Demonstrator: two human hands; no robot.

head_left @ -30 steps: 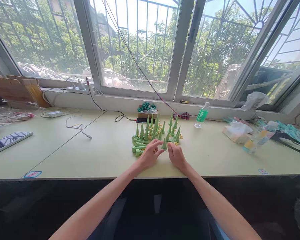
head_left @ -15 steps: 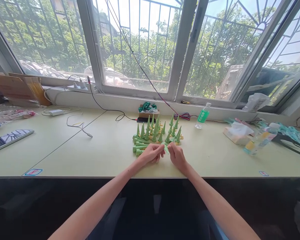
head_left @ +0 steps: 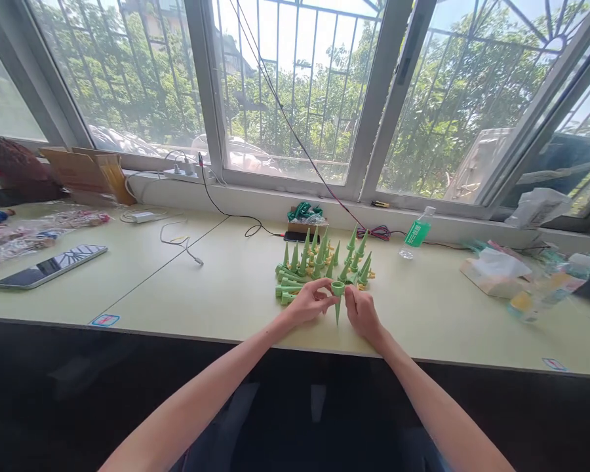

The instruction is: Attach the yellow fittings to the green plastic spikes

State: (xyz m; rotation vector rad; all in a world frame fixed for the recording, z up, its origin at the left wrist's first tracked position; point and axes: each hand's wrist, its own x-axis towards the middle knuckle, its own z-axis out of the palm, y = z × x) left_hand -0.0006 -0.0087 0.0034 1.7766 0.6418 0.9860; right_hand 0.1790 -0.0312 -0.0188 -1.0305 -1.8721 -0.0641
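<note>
A green plastic watering spike (head_left: 337, 308) hangs with its open cup upward and its tip pointing down. My left hand (head_left: 314, 303) is closed on it, thumb and fingers at the side of the cup. On the other side of the cup is my right hand (head_left: 364, 311), its fingers pinched close to the rim. What those fingers hold, if anything, is hidden. Just beyond my hands stand several more green spikes (head_left: 319, 257) with tips up, some with small yellow parts (head_left: 371, 274) at their bases. Other green spikes (head_left: 289, 289) lie on their sides at the left.
Behind the spikes lie a phone (head_left: 301, 236) and a small box (head_left: 307, 216) of green items. A bottle with a green label (head_left: 415, 235) stands to the right, near a tissue box (head_left: 494, 278). A tablet (head_left: 52, 267) and a cable (head_left: 181, 246) lie left on the table (head_left: 177, 301).
The watering spike has turned from a slant between my hands to cup up and tip down. My view has swung left, showing more of the table's left side.
</note>
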